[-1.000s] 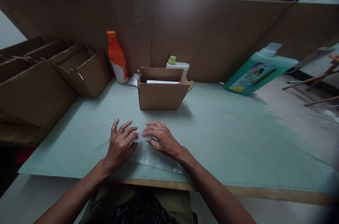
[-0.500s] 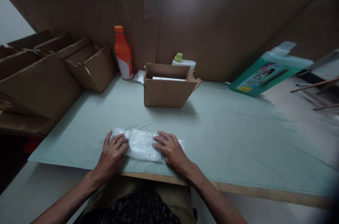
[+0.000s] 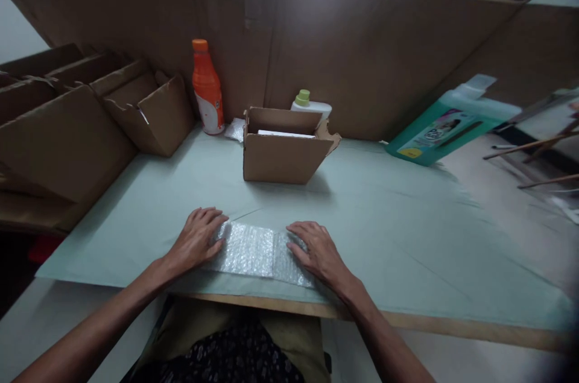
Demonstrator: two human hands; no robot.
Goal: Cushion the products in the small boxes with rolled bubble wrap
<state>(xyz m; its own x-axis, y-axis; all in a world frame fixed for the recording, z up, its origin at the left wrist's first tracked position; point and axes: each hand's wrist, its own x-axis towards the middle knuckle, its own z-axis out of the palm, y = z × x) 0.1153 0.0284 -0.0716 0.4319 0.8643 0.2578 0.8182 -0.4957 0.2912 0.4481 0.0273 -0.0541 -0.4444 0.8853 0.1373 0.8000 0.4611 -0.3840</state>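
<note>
A flat strip of bubble wrap (image 3: 249, 250) lies on the pale green table cover near the front edge. A seam runs across it right of its middle, and the part beyond looks thinner. My left hand (image 3: 199, 237) rests over its left end, fingers stretched out and thumb apart. Over the right end lies my right hand (image 3: 315, 250), palm down, with its fingers and thumb spread. Neither hand grips the wrap. Behind it stands a small open cardboard box (image 3: 284, 160) holding a flat white item (image 3: 286, 134) whose top edge shows.
An orange bottle (image 3: 208, 93) and a white bottle with a green cap (image 3: 312, 104) stand by the cardboard back wall (image 3: 344, 51). A large green jug (image 3: 446, 126) is at the right. Cardboard bins (image 3: 67, 136) line the left side. A small bubble-wrap piece (image 3: 235, 129) lies behind.
My hands have moved apart, the left slightly up, the right to the right. More of the bubble wrap shows between them, including the seam. The view has shifted slightly.
</note>
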